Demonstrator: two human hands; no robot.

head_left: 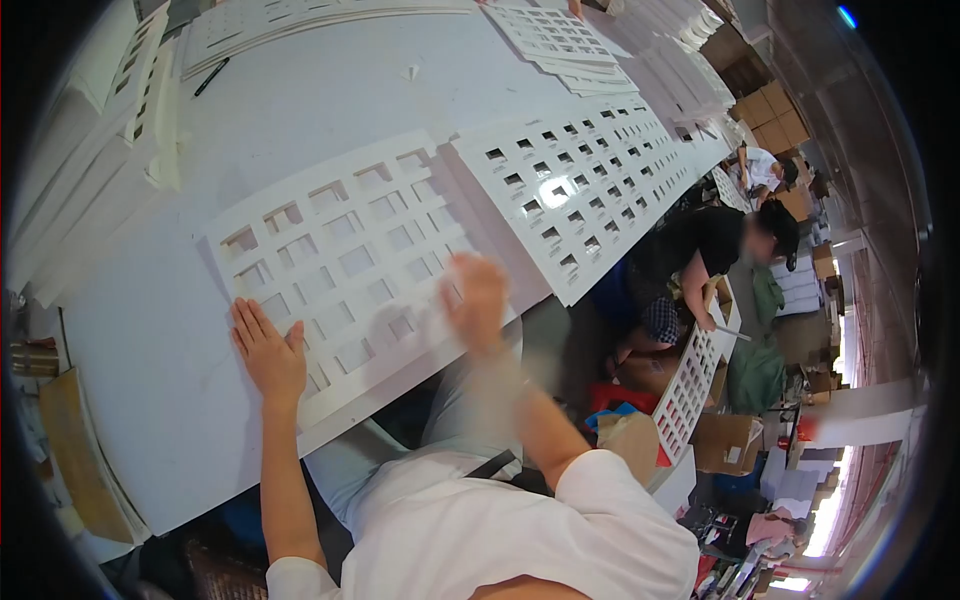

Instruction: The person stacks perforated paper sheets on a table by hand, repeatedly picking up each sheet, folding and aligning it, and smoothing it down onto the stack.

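A white sheet with rows of cut-out windows (350, 287) is laid along the near edge of the white desk (300, 110); its left border is pressed by the left hand (268, 350), which is held flat, fingers side by side and thumb spread, with nothing gripped; the right hand (478, 300) is seen blurred over the sheet's right part, its fingers seemingly curled, and whether anything is pinched in it cannot be told; a glossy panel with smaller openings (565, 190) is set just beside the sheet, along the desk's right edge; near the far right corner a pile of perforated sheets (550, 35) is stacked; more sheets (300, 20) are laid along the far edge, with a dark pen (211, 77) left near their left end; a small white scrap (411, 73) can be seen on the desk; beyond the right edge, another panel (685, 390) is being handled by a person in a black top (700, 245).
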